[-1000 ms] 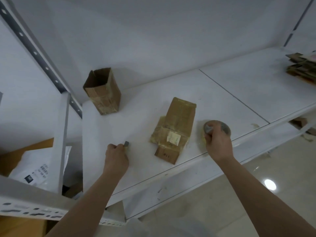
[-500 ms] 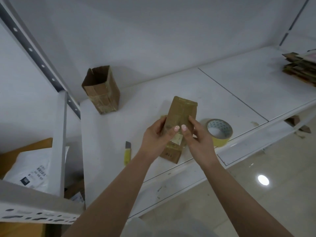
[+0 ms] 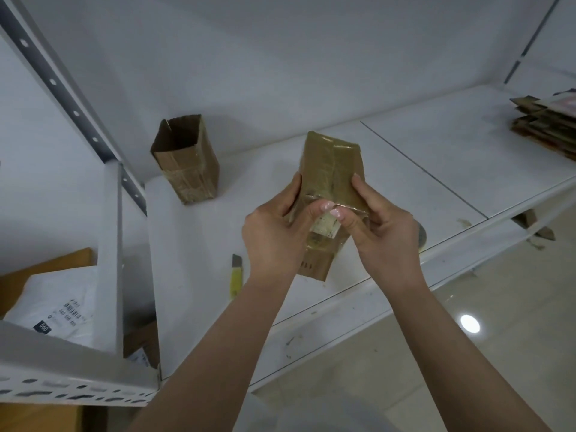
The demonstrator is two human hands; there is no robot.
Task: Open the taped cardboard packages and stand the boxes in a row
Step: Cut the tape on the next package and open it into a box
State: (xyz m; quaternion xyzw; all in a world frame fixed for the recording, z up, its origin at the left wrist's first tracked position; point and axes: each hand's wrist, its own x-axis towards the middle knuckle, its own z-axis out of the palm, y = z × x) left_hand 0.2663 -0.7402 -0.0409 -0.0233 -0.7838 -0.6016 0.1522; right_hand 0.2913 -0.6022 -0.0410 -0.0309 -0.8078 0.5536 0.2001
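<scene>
Package [image 3: 332,173] is now lifted off the shelf [image 3: 436,157], both hands' fingers [image 3: 324,208] gripping it, so opening can begin.

The package [image 3: 332,169] was brown cardboard wrapped in glossy, wrinkled tape, with a white paper label [image 3: 325,227]. The open box [image 3: 187,163] was matt cardboard, its lower part taped shiny. The shelf [image 3: 436,157] was smooth white painted metal, scuffed at the edge. The knife [image 3: 236,277] had a yellow plastic body. The floor [image 3: 467,353] was glossy.
</scene>
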